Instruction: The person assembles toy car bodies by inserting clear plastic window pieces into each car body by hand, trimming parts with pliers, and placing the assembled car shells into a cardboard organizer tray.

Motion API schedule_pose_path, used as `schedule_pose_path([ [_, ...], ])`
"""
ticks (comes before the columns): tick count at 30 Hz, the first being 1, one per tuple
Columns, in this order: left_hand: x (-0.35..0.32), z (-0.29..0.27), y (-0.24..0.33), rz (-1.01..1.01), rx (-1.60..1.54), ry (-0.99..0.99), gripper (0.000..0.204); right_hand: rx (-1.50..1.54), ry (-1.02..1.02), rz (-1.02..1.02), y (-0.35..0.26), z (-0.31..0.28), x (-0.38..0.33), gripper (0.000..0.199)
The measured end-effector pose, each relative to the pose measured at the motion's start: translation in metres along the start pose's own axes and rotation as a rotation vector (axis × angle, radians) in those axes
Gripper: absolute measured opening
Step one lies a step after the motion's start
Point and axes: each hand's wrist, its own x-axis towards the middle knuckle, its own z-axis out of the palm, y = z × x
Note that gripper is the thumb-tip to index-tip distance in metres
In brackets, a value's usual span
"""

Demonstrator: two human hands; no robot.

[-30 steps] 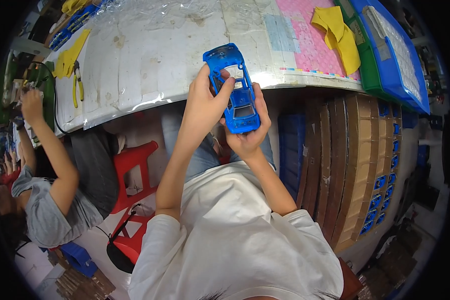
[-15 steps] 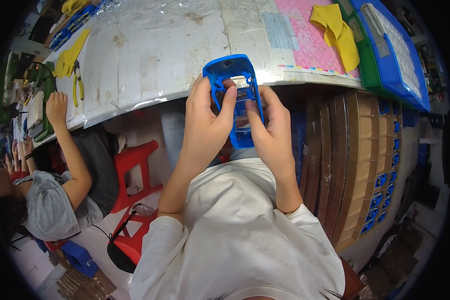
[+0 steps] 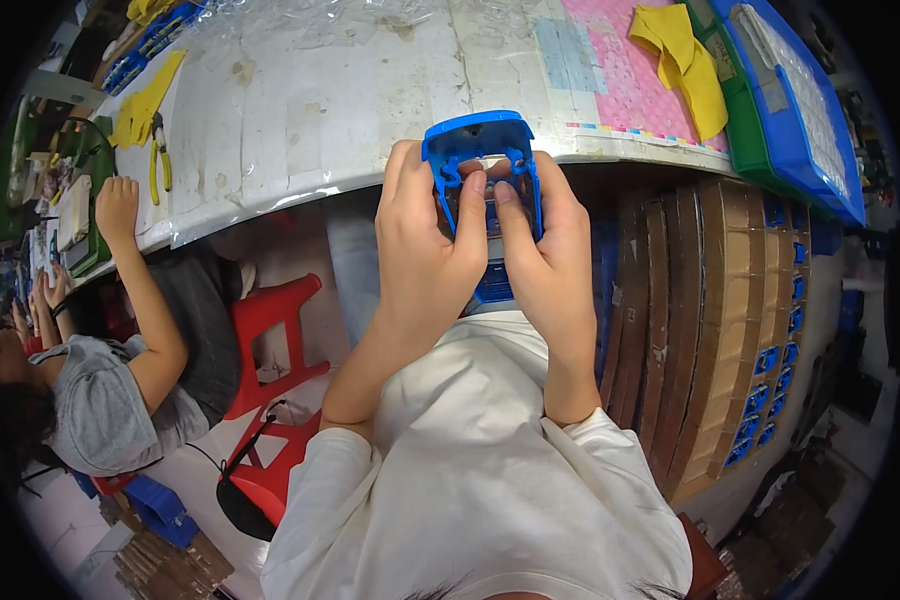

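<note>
Between my hands, just past the table's front edge, is a blue plastic housing (image 3: 478, 130) with an open middle and a rounded far end. My left hand (image 3: 425, 230) grips its left side, the thumb pressed down on a clear part inside the frame. My right hand (image 3: 540, 235) wraps the right side, its thumb lying beside the left one. Fingertips show through the opening from underneath. The thumbs partly cover the middle of the housing, so what lies beneath them is hidden.
The white table (image 3: 340, 130) carries clear plastic film, yellow cloths (image 3: 680, 60) and yellow-handled pliers (image 3: 160, 160). Blue and green bins (image 3: 770, 120) stand at the far right. Stacked cardboard trays (image 3: 710, 320) hold blue parts at my right. A co-worker (image 3: 120, 400) sits left, near a red stool (image 3: 280, 340).
The housing has shifted slightly right and tilted, so it looks shorter. Both thumbs have come closer together over its middle.
</note>
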Motion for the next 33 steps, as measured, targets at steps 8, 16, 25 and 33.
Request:
schedule_pose_path([
  [8, -0.005, -0.002, 0.0, -0.099, -0.082, -0.045, 0.01, -0.073, 0.035, -0.006, 0.0, 0.0, -0.001, 0.007],
  [16, -0.006, -0.008, 0.006, -0.192, -0.099, -0.092, 0.015, 0.022, 0.037, 0.01, 0.0, 0.004, 0.0, 0.005],
  [25, -0.007, -0.014, 0.004, -0.173, -0.063, -0.127, 0.018, 0.046, -0.042, 0.084, 0.005, 0.003, -0.002, 0.007],
  [33, -0.008, -0.018, 0.003, -0.226, -0.081, -0.128, 0.02, 0.013, -0.046, 0.073, 0.005, 0.005, -0.002, 0.005],
])
